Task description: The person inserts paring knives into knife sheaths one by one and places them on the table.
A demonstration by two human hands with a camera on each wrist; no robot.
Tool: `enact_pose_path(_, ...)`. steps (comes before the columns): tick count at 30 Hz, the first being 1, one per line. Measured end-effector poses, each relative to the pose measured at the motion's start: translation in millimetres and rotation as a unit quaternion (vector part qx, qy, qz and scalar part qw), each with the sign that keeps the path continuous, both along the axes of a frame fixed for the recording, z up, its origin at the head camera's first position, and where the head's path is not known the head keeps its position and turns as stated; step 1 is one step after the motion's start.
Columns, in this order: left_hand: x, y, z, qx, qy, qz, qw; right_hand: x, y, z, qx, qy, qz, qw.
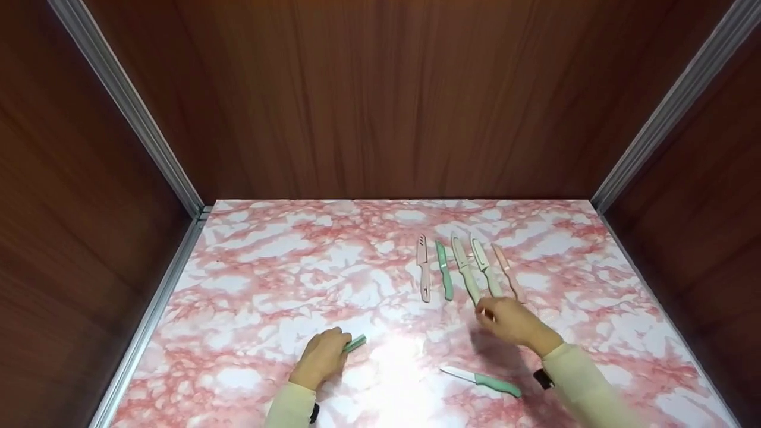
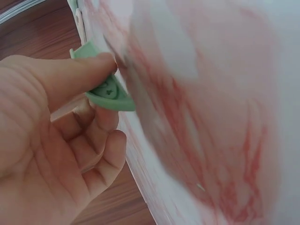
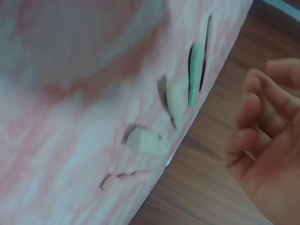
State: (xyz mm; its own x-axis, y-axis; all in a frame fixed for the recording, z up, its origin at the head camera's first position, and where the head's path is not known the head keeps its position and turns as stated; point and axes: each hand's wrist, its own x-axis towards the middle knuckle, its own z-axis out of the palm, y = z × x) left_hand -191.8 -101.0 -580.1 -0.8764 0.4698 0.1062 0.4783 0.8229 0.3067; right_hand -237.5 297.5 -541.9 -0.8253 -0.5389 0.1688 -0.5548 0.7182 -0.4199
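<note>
Between the thumb and fingers of my left hand [image 1: 323,356] is a small green blade cover [image 2: 110,91], pinched near the tabletop. A green-handled paring knife [image 1: 498,384] with a bare white blade lies at the front, pointing left. My right hand [image 1: 510,321] hovers at the handle ends of two cream knives, the larger one [image 1: 461,255] and the smaller one [image 1: 480,255]. Its fingers are loosely curled and hold nothing; in the right wrist view it is apart from the handles.
Left of the cream knives lie a green knife [image 1: 444,270] and a pink knife [image 1: 424,267]; to their right is a peach knife [image 1: 509,273]. All point away in a row on the pink-marbled tabletop [image 1: 267,267]. Brown wood panels [image 1: 380,101] enclose the back and sides.
</note>
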Motion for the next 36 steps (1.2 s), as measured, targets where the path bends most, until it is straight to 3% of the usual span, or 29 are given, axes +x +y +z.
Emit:
enact_pose_path(10,-1.1,2.9,8.8,0.024,0.013,0.026,0.9993,25.6,-4,-16.6,0.023,-0.098,0.084,0.9914)
enact_pose_path(17,-2.5,2.9,14.6,0.055,-0.026,0.021,0.9979,39.6,-1,-18.9,0.028,-0.205,0.098,0.9735)
enact_pose_path(23,-5.1,3.9,16.4,0.061,-0.025,0.027,0.9975,47.9,-2,-18.1,0.054,-0.263,0.088,0.9592)
enact_pose_path(27,-5.1,3.9,16.6,0.061,-0.021,0.028,0.9975,50.5,-5,-18.8,0.073,-0.277,0.081,0.9546)
enact_pose_path(36,-5.7,3.4,17.8,0.081,-0.015,0.017,0.9964,49.2,-7,-19.3,0.102,-0.235,0.094,0.9620)
